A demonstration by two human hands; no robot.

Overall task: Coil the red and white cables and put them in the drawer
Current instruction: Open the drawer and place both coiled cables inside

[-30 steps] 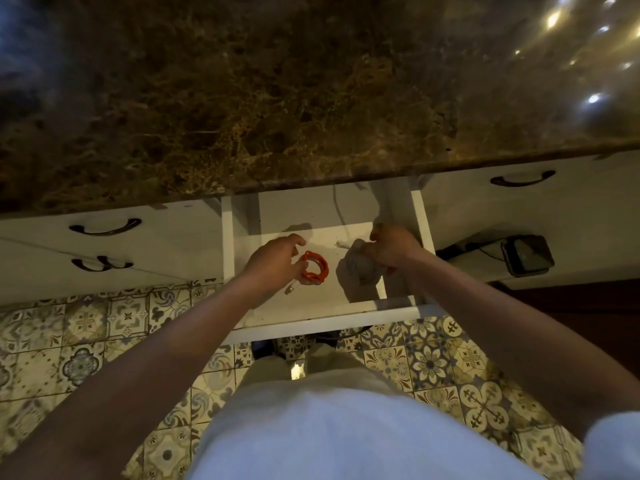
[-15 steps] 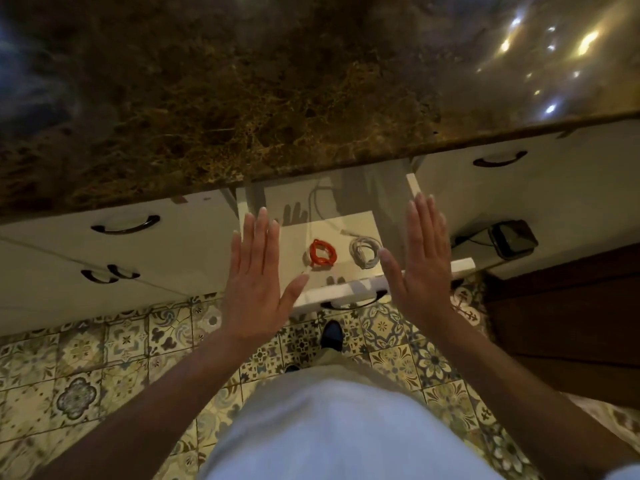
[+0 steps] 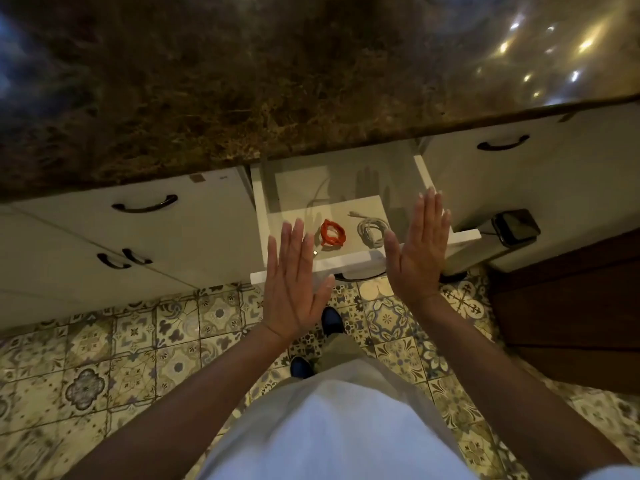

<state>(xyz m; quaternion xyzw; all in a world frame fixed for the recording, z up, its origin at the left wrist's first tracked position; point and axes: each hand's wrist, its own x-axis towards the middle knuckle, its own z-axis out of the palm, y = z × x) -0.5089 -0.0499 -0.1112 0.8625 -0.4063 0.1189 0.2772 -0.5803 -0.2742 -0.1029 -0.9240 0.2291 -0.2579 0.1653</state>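
Overhead, the brown marble countertop (image 3: 214, 98) fills the whole upper part of the view, w/ some light spots reflected at the top right. Under it runs the row of white cabinet fronts (image 3: 173, 230) w/ dark curved handles, and below that the patterned tile floor (image 3: 114, 358). At the right a dark wooden panel (image 3: 571, 306) stands beside the cabinets, and a small dark device (image 3: 517, 226) lies on a white ledge near it.

Next, the person's white shirt (image 3: 329, 438) takes the bottom centre, and two blue shoes (image 3: 332, 320) show on the tiles under it.

One drawer (image 3: 263, 216) in the middle is pulled out, approx. halfway under the counter edge. Both bare forearms reach up from the bottom corners. The left hand (image 3: 294, 285) is flat and spread, fingers together and straight, holding nothing; it is in front of the left part of the drawer. The right hand (image 3: 419, 247) is the same, flat and empty, in front of the right part of the drawer.

Between the two hands, inside the drawer, the red cable (image 3: 333, 233) lies coiled on the white bottom, its small connector end (image 3: 315, 252) sticking out beside the left hand. Just beside it, to the right, the white cable (image 3: 372, 230) lies coiled too, apart from the red one. Neither hand touches a cable.
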